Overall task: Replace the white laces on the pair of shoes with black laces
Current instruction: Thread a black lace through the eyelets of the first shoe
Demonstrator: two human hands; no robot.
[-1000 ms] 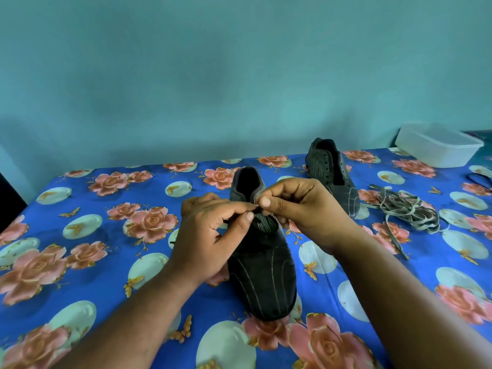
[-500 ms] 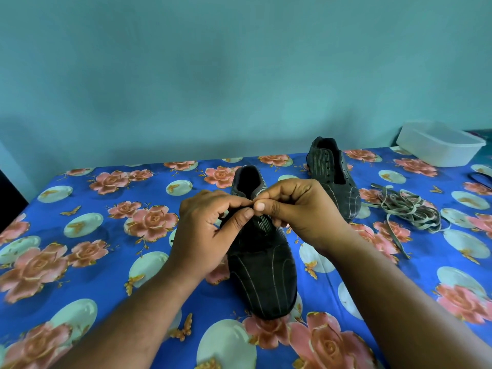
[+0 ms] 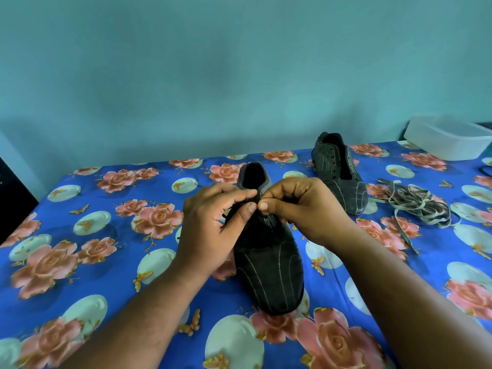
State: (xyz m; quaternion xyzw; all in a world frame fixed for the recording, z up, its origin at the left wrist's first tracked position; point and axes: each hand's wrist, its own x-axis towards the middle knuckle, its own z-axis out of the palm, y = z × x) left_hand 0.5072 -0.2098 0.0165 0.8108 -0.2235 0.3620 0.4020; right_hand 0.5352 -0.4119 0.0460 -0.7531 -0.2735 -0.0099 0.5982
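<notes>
A teal wall backs the floral blue tablecloth (image 3: 87,262) we work on. Our left hand (image 3: 210,230) and right hand (image 3: 300,209) have closed in since a second ago; thumbs and forefingers now meet, pinching what we judge is the black lace (image 3: 229,212) over the near shoe (image 3: 269,259). Threading looks under way here. The second shoe (image 3: 338,171) sits unlaced at one o'clock, the removed white laces (image 3: 415,203) at two o'clock.

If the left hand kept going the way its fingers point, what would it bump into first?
Most likely the right hand. The left hand points its fingertips rightward across the near shoe, and the two thumbs are almost touching above the shoe's tongue. Whether a black lace sits between them cannot be told.
</notes>
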